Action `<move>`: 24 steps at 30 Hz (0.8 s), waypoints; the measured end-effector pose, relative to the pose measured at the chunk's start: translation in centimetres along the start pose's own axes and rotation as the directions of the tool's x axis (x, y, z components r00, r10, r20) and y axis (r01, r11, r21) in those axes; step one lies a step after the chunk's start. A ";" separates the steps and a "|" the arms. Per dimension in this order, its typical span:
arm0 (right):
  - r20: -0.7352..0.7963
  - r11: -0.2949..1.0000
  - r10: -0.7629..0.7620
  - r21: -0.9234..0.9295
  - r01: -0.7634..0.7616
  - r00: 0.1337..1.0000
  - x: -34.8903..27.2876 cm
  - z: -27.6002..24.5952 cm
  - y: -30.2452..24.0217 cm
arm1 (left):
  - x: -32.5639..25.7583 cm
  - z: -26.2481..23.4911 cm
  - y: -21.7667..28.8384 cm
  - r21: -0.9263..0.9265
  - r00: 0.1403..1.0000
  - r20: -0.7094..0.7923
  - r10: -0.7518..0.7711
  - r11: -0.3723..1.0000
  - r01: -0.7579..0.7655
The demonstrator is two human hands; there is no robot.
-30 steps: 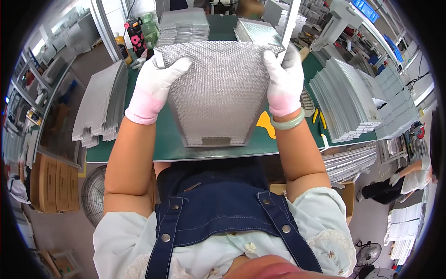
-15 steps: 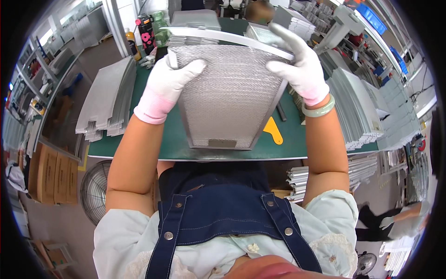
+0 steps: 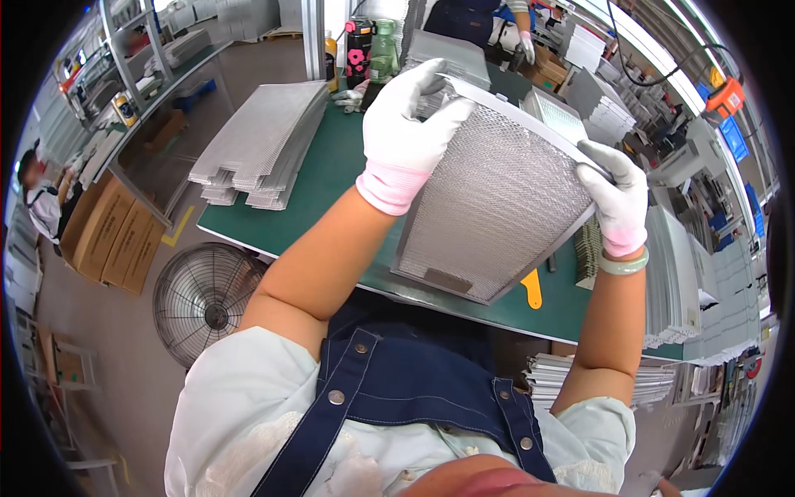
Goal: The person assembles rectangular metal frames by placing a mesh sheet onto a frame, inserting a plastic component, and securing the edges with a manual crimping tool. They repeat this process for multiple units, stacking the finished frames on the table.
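Between my hands stands a grey metal mesh filter panel [image 3: 497, 195], tilted, its lower edge down by the front of the green table [image 3: 344, 178]. A pale metal frame strip [image 3: 526, 120] runs along its top edge. My left hand [image 3: 410, 128], in a white glove with a pink cuff, is closed on the upper left corner, thumb on the mesh side. My gloved right hand [image 3: 614, 192] grips the upper right corner, fingers bent over the strip's end. Partly behind the panel's lower right lies a yellow scraper-shaped tool [image 3: 532, 290].
Mesh sheets are stacked [image 3: 265, 137] on the table's left, more panels [image 3: 669, 282] on its right. Bottles [image 3: 358, 50] stand at the back left. A floor fan [image 3: 214, 302] and cartons [image 3: 124, 236] are left of the table. Another person [image 3: 464, 21] is across the table.
The view has swung, so the table sits tilted. The strip, raised above the panel before, now lies along its top edge. My right fingers have bent down; my left hand has moved onto the top corner.
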State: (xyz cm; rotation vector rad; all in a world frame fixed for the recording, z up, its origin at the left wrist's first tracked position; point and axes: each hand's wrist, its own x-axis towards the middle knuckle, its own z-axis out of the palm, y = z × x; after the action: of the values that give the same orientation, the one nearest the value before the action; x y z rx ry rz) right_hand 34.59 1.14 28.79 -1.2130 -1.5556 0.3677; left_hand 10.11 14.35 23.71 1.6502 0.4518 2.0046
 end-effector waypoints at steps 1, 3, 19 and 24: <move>-0.008 1.000 0.003 0.014 -0.003 1.000 -0.1 0.0 0.1 | -0.2 -0.1 0.0 0.172 0.996 -0.030 0.081 0.982 -0.075; -0.016 1.000 0.000 0.001 0.000 1.000 -0.2 0.3 0.0 | -0.3 -0.3 -0.4 0.199 0.973 -0.031 0.228 0.956 -0.217; 0.006 0.998 -0.028 -0.058 0.028 1.000 -0.4 -0.6 -0.4 | -0.6 -1.2 0.5 -0.432 0.946 0.275 -0.170 0.858 0.280; 0.028 0.998 -0.026 -0.057 0.027 0.999 -0.3 -0.5 -0.3 | -1.0 -1.5 0.6 -0.456 0.941 0.277 -0.196 0.835 0.308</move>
State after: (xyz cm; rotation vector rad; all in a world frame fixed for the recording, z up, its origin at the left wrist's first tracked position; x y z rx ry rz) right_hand 34.88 0.54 29.01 -1.2349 -1.6135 0.3250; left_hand 8.72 13.35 22.93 1.3776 0.0554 1.5496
